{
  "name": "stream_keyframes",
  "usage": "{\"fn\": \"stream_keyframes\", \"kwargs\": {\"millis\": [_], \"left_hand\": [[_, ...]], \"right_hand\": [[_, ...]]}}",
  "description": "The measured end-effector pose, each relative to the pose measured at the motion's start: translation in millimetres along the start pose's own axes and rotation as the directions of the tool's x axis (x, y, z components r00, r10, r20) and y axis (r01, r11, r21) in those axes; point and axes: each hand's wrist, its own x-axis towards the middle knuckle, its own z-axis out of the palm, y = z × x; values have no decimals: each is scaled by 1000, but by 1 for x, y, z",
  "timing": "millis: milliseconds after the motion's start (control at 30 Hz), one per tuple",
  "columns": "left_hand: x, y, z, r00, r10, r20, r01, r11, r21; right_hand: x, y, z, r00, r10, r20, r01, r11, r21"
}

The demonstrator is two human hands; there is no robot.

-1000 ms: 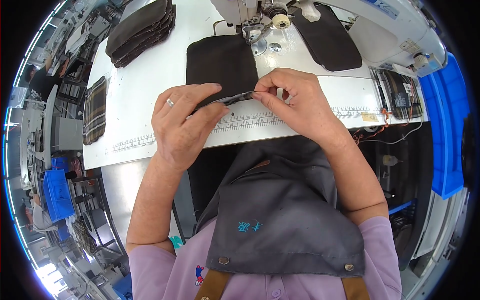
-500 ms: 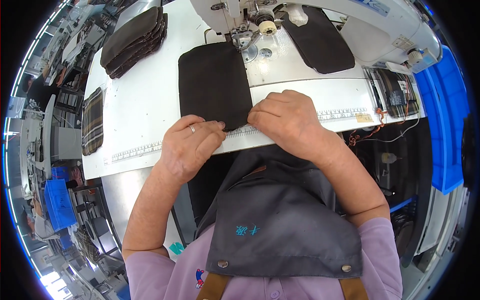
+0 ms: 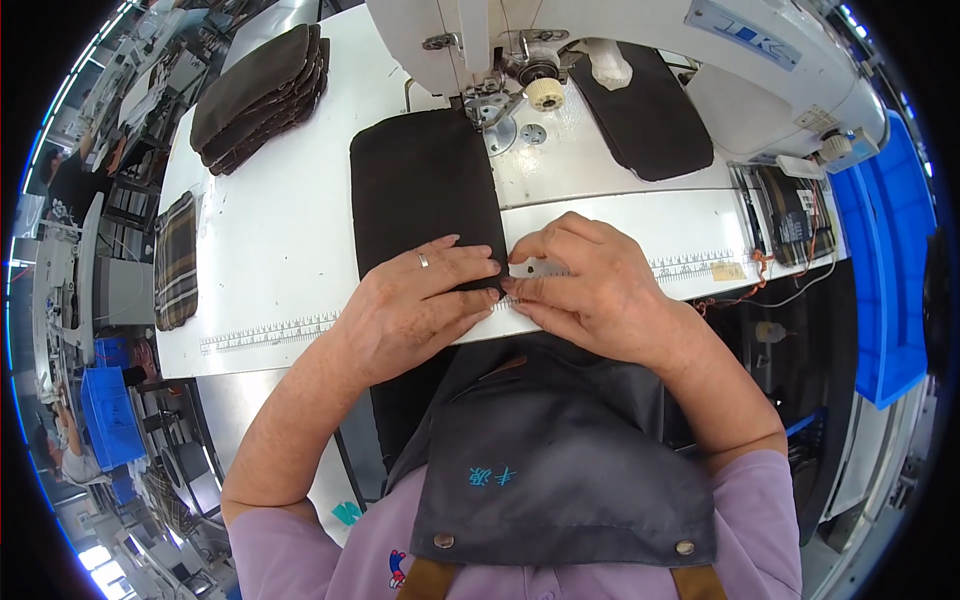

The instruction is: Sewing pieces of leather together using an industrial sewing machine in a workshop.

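Observation:
A dark brown rectangular fabric piece point(image 3: 425, 185) with rounded far corners lies on the white sewing table. Its far right corner reaches the sewing machine's needle area point(image 3: 482, 112). Across its near end rests my left hand point(image 3: 420, 305), a ring on one finger, with fingers stretched out flat towards the right edge. My right hand point(image 3: 590, 285) is bent at the near right corner, thumb and fingertips pinching the fabric's edge. The fingertips of both hands nearly meet there, and the left hand covers much of the near edge.
A stack of dark fabric pieces point(image 3: 262, 95) stands at the far left, with a plaid piece point(image 3: 177, 262) below it. Another dark piece point(image 3: 645, 115) lies under the machine arm. A ruler strip point(image 3: 270, 333) runs along the front edge. Blue bins point(image 3: 885, 260) stand at right.
My left hand has slid right and flattened over the fabric's near end. My right hand's fingers have spread somewhat at the corner. The whole view has shifted slightly; the fabric stays by the needle.

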Motion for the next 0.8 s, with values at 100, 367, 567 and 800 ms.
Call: {"fn": "stream_keyframes", "kwargs": {"millis": [100, 367, 567, 800], "left_hand": [[0, -7, -1, 1000, -30, 6, 30, 997, -73], [16, -33, -6, 995, -99, 15, 100, 990, -98], [30, -55, -8, 993, -121, 10, 122, 990, -72], [45, -81, -11, 993, -115, 3, 115, 991, -64]], "right_hand": [[5, 4, -1, 1000, 15, 15, -15, 1000, 22], [25, 26, -1, 997, 56, 45, -56, 998, -6], [41, 45, -2, 995, 85, 50, -85, 996, -15], [57, 64, -2, 991, 115, 66, -107, 988, -112]]}}
